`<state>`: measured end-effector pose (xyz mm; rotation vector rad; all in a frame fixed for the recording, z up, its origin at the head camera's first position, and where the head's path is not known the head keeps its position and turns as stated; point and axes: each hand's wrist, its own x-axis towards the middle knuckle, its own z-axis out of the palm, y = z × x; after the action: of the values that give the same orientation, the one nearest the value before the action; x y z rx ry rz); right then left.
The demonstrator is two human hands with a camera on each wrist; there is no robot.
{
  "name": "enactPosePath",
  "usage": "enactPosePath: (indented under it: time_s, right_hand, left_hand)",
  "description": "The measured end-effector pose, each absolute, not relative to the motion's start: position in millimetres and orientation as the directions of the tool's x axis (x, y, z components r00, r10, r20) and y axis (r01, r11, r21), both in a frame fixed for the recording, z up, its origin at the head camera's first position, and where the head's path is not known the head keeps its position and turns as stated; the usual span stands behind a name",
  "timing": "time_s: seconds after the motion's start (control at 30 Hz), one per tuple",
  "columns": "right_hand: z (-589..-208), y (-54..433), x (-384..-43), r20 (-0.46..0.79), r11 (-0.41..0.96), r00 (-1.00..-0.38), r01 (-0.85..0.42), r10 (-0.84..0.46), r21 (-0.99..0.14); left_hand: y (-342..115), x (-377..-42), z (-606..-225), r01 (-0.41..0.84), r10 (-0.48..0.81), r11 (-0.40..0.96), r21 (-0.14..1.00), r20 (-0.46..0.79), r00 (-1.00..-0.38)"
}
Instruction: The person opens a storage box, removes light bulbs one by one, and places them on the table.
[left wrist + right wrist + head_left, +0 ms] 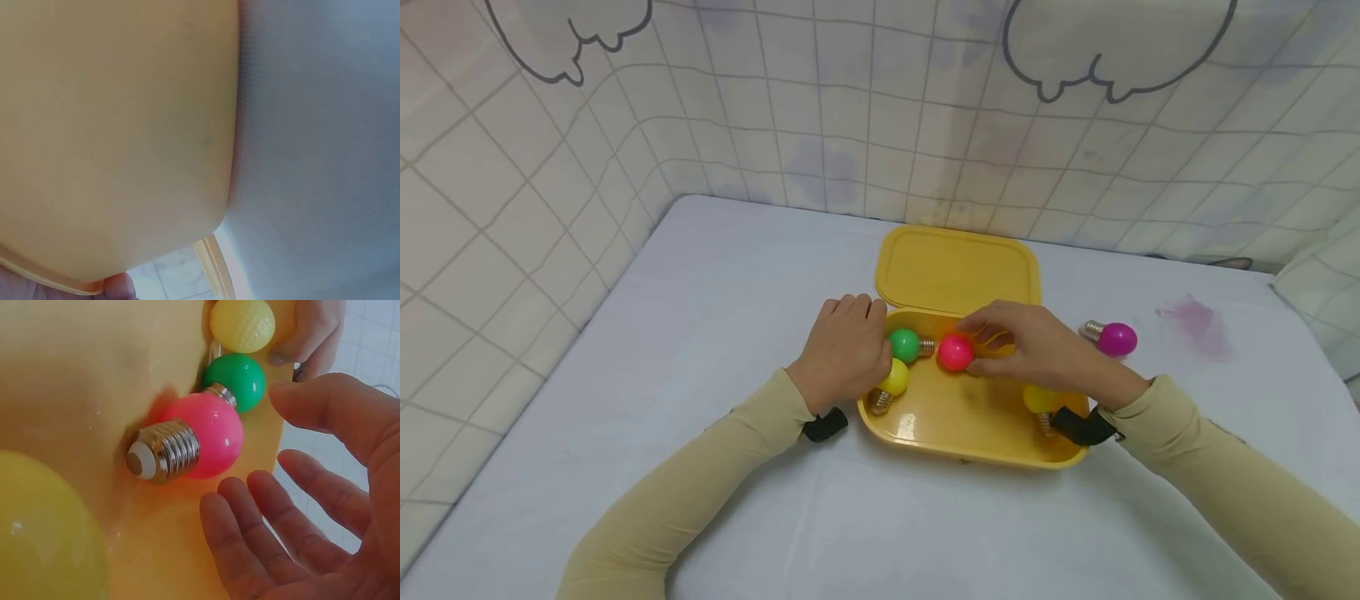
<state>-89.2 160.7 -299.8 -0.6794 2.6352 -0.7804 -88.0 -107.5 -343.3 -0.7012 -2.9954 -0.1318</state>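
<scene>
A yellow plastic box (955,421) holds several coloured light bulbs. My left hand (848,354) grips its left rim; in the left wrist view the fingers (119,285) curl over that rim beside the outer wall. Inside the box, my right hand (1026,346) reaches over a pink bulb (209,434), thumb and fingers spread around it with gaps showing in the right wrist view. The pink bulb lies on its side, its silver screw base (165,453) toward that camera. Close by it are a green bulb (905,345) and a yellow bulb (895,377), near my left hand.
Another yellow bulb (1039,398) lies in the box's right end, partly under my right wrist. A purple bulb (1117,339) rests on the white cloth to the right. Behind the box lies a flat yellow lid (958,267). A grid-patterned curtain (850,125) borders the table's back.
</scene>
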Motion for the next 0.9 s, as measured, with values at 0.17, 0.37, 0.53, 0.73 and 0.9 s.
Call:
enactPosePath:
  time_s: [0.17,0.37,0.53,0.73,0.9]
  right_hand:
    - [-302.4,158.9,-88.9,-0.182,0.738,-0.824,-0.353,-0.536,-0.576]
    - [-304.0,157.7,-88.5,-0.199,0.737,-0.814,-0.352,-0.545,-0.577]
    - [-308.1,155.9,-88.3,-0.199,0.726,-0.81,-0.349,-0.552,-0.593]
    - [-312.6,151.5,-87.7,-0.23,0.747,-0.799,-0.357,-0.555,-0.561]
    - [-314.7,149.5,-88.0,-0.256,0.756,-0.788,-0.36,-0.56,-0.546]
  left_hand:
    - [-107.7,-87.2,-342.4,0.443,0.438,0.894,0.067,0.079,-0.895]
    - [-107.4,-87.1,-341.4,0.442,0.437,0.894,0.075,0.073,-0.897]
    - [-107.5,-87.3,-341.2,0.439,0.435,0.896,0.07,0.06,-0.898]
    - [-107.4,-87.5,-341.5,0.436,0.434,0.896,0.084,0.047,-0.9]
    - [-107.1,-87.9,-341.6,0.433,0.43,0.896,0.095,0.048,-0.901]
